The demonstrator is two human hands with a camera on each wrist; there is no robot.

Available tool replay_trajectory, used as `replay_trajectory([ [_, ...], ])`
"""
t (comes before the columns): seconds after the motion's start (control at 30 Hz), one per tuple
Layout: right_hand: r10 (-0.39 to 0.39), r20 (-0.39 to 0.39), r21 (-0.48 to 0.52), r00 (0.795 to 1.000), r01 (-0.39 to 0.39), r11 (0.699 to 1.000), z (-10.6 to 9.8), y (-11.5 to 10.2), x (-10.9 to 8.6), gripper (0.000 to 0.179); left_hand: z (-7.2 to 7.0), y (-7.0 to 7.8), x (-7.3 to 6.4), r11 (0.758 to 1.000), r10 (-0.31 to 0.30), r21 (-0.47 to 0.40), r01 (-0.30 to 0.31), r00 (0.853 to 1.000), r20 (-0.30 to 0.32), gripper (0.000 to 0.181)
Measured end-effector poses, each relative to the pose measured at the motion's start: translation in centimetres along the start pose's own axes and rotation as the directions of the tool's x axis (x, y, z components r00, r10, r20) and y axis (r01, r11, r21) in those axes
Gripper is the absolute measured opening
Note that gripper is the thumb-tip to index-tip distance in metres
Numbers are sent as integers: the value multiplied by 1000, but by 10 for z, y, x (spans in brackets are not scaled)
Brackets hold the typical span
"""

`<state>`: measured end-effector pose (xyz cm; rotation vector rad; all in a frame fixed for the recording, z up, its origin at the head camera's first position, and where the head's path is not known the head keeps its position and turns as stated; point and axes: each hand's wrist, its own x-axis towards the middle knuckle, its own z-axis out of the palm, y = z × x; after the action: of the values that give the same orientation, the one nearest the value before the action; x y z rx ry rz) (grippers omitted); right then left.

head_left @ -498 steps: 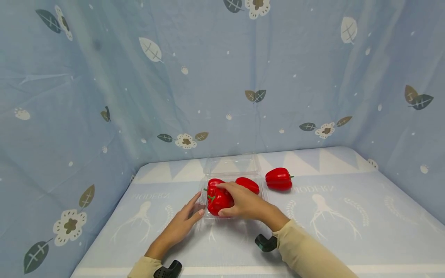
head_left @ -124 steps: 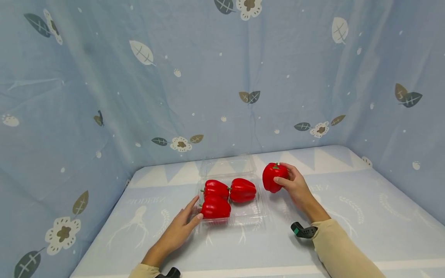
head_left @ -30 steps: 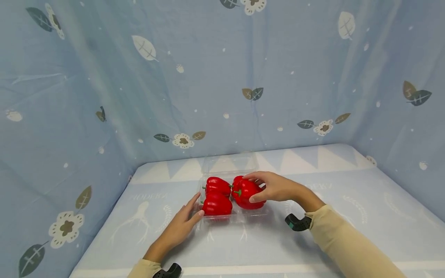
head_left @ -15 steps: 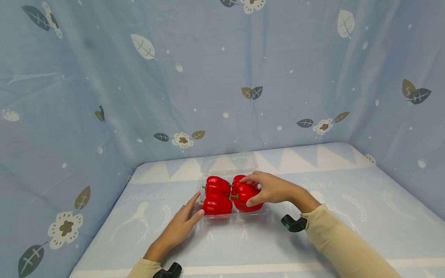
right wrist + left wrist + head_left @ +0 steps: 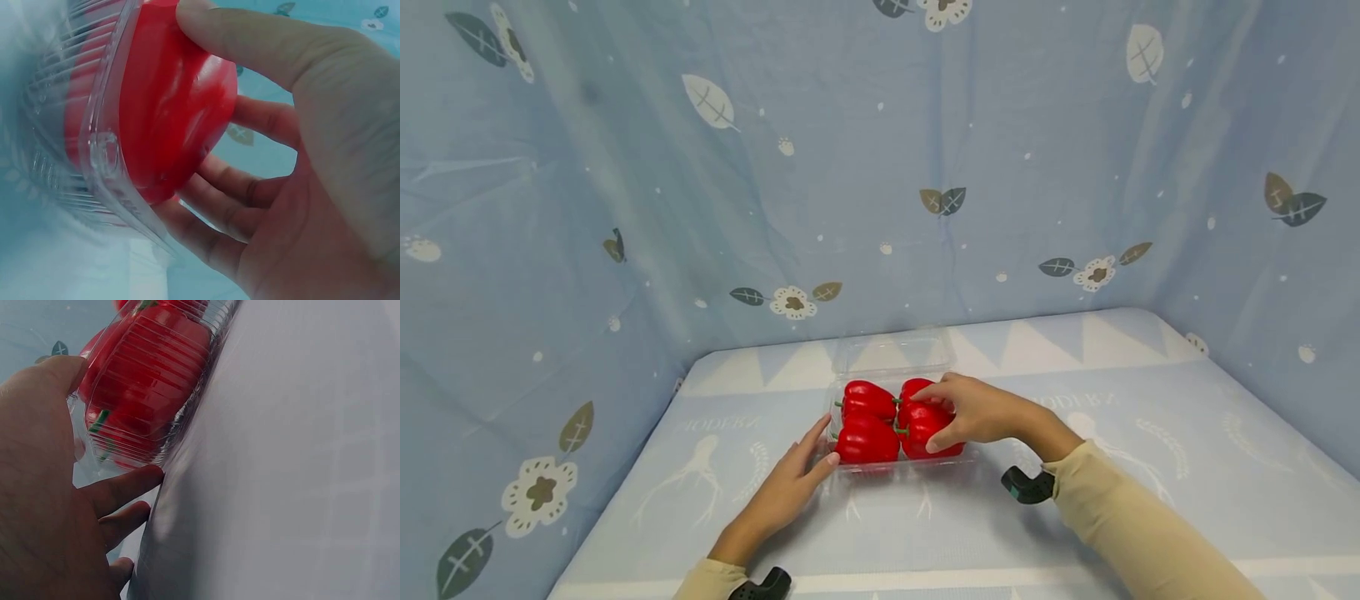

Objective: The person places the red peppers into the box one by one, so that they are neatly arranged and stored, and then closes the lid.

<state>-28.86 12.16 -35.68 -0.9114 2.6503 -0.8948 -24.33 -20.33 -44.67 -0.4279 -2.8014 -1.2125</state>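
A clear plastic clamshell box [image 5: 850,468] holds several red bell peppers with green stems. My right hand [image 5: 973,410] grips the front right bell pepper [image 5: 917,433], thumb on the near side and fingers on the far side. In the right wrist view this bell pepper [image 5: 175,106] sits low in the box, part of it below the rim. My left hand [image 5: 786,492] rests at the box's left side with fingers extended; in the left wrist view its thumb touches the rim by the front left bell pepper [image 5: 147,369]. The back right bell pepper [image 5: 913,387] is partly hidden by my right hand.
The box's clear lid [image 5: 891,352] lies folded back behind it. A pale patterned cloth [image 5: 715,450] covers the table. A blue curtain [image 5: 880,150] with leaf and flower prints stands around the back and sides.
Earlier, the last bell pepper lay outside, right of the box. My right hand has carried it left and lowered it into the front right place. My left hand has stayed at the box's left side.
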Motion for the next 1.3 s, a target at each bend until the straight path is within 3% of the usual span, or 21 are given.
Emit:
replay_trajectory([
  [0.43,18,1,-98,1000,-18,995,4,-5,6,67,-3,1,2,1000,3,-6,-3,1000,2,72],
  [0.8,89,19,-156,996,-85,984,4,-11,8,67,-3,3,2,1000,-9,-7,9,1000,2,74],
  [1.2,94,72,-222,993,-76,972,4,-12,10,66,-2,-1,1,1000,-3,-9,3,1000,-3,74],
  [1.3,50,96,-167,994,-33,985,1,-5,7,69,0,-1,-1,1000,-19,-10,19,1000,11,75],
])
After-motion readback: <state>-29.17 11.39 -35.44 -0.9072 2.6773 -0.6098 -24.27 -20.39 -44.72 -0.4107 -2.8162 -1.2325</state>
